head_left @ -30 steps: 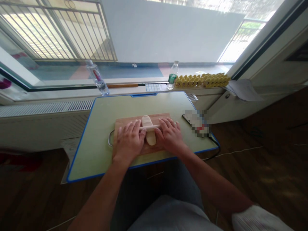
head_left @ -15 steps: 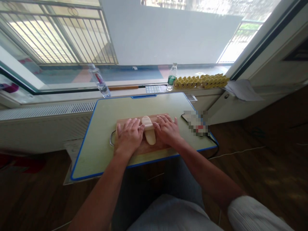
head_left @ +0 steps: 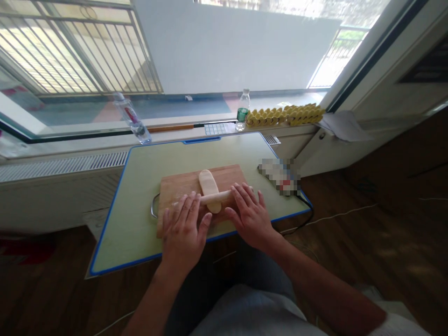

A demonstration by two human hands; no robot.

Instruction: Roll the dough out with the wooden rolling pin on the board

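A pale wooden rolling pin (head_left: 227, 195) lies crosswise over a long, flat oval of dough (head_left: 208, 182), near the dough's closer end. Beneath both is a wooden cutting board (head_left: 182, 183) with a metal handle at its left side. My left hand (head_left: 185, 224) rests with stretched fingers on the pin's left end, its thumb apart. On the right end of the pin lie the extended fingers of my right hand (head_left: 249, 210), thumb spread towards the dough. The hands partly hide the pin's ends.
The board sits on a blue-edged table (head_left: 140, 200). A pixelated object (head_left: 280, 176) with a black cable lies at the table's right. On the windowsill stand two bottles, one leaning (head_left: 132, 117) and one green-labelled (head_left: 242, 111), beside yellow egg trays (head_left: 285, 115).
The rolling pin and both hands have come nearer to my body, from the upper part of the dough to its near end. The view has shifted slightly.
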